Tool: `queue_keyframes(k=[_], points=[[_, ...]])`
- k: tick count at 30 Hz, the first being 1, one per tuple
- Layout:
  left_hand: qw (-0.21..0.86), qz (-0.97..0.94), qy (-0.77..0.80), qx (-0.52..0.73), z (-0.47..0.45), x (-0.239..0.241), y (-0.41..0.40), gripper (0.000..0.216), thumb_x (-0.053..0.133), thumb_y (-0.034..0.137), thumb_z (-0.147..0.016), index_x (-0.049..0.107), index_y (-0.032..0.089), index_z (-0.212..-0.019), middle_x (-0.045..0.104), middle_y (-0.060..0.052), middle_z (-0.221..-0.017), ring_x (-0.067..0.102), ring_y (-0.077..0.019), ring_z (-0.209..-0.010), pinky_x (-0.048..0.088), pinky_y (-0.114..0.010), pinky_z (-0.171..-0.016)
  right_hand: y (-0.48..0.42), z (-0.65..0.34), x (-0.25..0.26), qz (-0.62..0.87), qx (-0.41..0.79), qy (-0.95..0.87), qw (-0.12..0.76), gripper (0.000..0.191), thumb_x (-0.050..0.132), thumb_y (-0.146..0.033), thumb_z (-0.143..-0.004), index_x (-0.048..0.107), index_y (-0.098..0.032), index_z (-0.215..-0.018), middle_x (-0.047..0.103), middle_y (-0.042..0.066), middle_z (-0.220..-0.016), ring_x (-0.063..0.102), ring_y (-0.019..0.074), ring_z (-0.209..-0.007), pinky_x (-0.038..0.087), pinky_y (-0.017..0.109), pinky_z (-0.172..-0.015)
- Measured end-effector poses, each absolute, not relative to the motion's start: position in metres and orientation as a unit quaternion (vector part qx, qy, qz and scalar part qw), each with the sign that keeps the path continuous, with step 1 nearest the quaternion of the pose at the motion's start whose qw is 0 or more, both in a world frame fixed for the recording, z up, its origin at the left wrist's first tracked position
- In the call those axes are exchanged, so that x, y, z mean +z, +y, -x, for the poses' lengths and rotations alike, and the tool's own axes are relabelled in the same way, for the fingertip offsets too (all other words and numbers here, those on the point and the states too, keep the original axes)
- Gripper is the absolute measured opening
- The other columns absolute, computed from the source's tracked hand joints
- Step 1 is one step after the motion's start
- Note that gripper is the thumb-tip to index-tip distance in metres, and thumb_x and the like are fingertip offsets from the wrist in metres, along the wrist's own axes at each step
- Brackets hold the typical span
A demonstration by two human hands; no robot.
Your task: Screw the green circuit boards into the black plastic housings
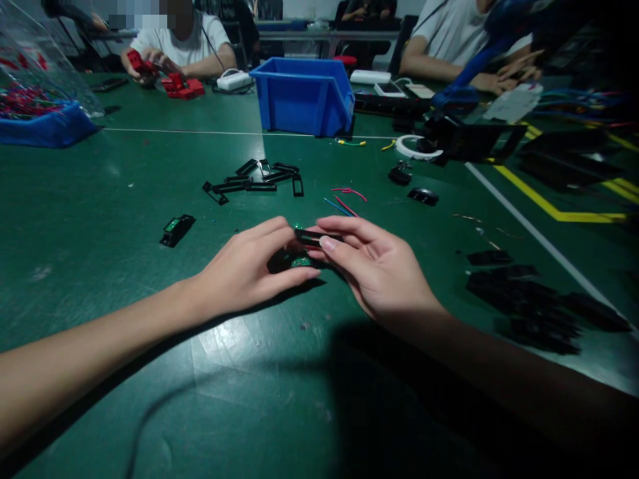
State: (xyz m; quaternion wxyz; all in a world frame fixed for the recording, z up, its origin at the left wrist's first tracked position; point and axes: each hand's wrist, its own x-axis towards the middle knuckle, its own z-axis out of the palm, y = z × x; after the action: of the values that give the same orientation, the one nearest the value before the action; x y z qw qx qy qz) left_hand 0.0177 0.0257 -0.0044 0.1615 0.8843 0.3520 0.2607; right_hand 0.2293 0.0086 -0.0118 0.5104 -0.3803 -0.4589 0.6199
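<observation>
At the middle of the green table, my left hand (249, 259) is closed around a black housing with a green circuit board (301, 262), thumb along its near side. My right hand (387, 266) pinches a thin black rectangular frame (310, 237) between thumb and fingers, just above the housing. Whether frame and housing touch, I cannot tell; the fingers cover much of both. A similar black housing with a green board (178, 229) lies to the left. Beyond my hands is a loose pile of black rectangular frames (262, 187).
Cut red and blue wires (349, 194) lie just past my hands. A blue bin (304, 106) stands farther back. Black parts (524, 299) are heaped at right, near a blue-and-black device (454, 100). A wire-filled blue tray (50, 130) is at left. Two people sit opposite.
</observation>
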Motion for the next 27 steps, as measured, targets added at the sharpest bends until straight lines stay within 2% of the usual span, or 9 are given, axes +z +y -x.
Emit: queue_keyframes(k=[3, 12, 21, 27], points=[[0.165, -0.862, 0.361, 0.315, -0.018, -0.001, 0.026, 0.032, 0.064, 0.047, -0.101, 0.063, 0.015, -0.101, 0.06, -0.001, -0.087, 0.054, -0.0124, -0.074, 0.042, -0.025, -0.065, 0.006, -0.228, -0.008, 0.393, 0.582, -0.501, 0.506, 0.022, 0.083, -0.024, -0.085, 0.074, -0.022, -0.106, 0.081, 0.005, -0.109, 0.076, 0.0176, -0.107, 0.062, 0.037, -0.104], [0.156, -0.856, 0.341, 0.355, -0.018, 0.001, 0.024, 0.02, 0.068, 0.034, -0.099, 0.066, 0.014, -0.102, 0.063, -0.002, -0.086, 0.055, -0.0117, -0.072, 0.043, -0.026, -0.065, 0.002, -0.227, -0.004, 0.393, 0.559, -0.528, 0.504, 0.02, 0.083, -0.022, -0.085, 0.075, -0.026, -0.104, 0.08, 0.003, -0.107, 0.075, 0.0165, -0.104, 0.061, 0.034, -0.101], [0.19, -0.78, 0.378, 0.462, -0.018, -0.004, 0.024, 0.019, 0.07, 0.037, -0.098, 0.063, 0.019, -0.098, 0.062, -0.001, -0.084, 0.057, -0.0122, -0.072, 0.046, -0.025, -0.062, 0.006, -0.231, 0.0, 0.433, 0.521, -0.536, 0.504, 0.018, 0.085, -0.024, -0.082, 0.078, -0.026, -0.099, 0.075, 0.002, -0.09, 0.072, 0.017, -0.086, 0.061, 0.034, -0.085], [0.2, -0.794, 0.363, 0.446, -0.017, -0.004, 0.024, 0.017, 0.071, 0.033, -0.096, 0.063, 0.018, -0.099, 0.062, -0.003, -0.088, 0.06, -0.0134, -0.075, 0.048, -0.027, -0.065, 0.008, -0.231, -0.001, 0.439, 0.526, -0.538, 0.491, 0.017, 0.086, -0.025, -0.081, 0.079, -0.025, -0.097, 0.072, 0.0, -0.084, 0.068, 0.0144, -0.076, 0.059, 0.031, -0.077]])
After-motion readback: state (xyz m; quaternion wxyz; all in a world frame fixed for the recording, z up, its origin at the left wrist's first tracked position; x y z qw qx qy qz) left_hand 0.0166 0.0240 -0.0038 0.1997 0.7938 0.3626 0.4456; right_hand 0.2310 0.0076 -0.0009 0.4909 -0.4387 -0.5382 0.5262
